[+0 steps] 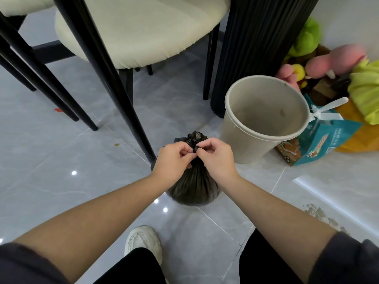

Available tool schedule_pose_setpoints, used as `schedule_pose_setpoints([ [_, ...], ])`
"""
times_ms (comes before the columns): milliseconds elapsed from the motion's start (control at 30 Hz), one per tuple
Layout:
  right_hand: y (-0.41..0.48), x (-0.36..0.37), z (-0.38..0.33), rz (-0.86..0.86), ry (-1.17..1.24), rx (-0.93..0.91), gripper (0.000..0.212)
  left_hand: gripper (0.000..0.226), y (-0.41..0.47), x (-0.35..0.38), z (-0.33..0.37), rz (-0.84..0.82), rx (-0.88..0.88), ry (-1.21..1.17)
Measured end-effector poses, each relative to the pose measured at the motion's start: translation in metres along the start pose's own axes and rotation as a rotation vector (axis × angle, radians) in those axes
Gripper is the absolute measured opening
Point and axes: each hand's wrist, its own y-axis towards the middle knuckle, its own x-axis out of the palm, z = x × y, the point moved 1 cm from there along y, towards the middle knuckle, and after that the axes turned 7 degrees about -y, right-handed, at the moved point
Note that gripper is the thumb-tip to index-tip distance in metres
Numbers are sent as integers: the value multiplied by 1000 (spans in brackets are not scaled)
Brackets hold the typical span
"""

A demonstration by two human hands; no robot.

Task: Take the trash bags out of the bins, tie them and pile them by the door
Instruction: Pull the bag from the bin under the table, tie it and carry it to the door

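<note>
A small black trash bag point(193, 187) sits on the grey tiled floor in front of me, its top gathered into a twisted neck. My left hand point(172, 160) and my right hand point(217, 158) both pinch that neck from either side, fingers closed on the plastic, with a crumpled tuft of bag sticking up above them. Just to the right stands a beige round bin point(264, 117), tilted slightly, with no bag inside.
Cream-cushioned chairs with thin black legs point(114, 83) stand directly behind the bag. A black ribbed column point(252, 46) rises behind the bin. Plush toys point(336, 62) and a teal printed bag point(320, 144) crowd the right. My white shoe point(143, 242) is below.
</note>
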Motion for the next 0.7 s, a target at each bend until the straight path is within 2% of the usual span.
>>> schedule_pose_setpoints([
  [167,-4,2,-3,-31,52,20,20,17,-1,-2,-2,13,-17,-28],
  [367,-3,2,-7,-50,168,45,21,7,5,-5,4,30,-43,-36],
  [567,-2,0,-6,-236,193,55,28,10,11,-13,3,-31,-6,23],
  [700,-1,-2,-4,-270,169,42,27,18,8,-15,3,-79,74,29],
])
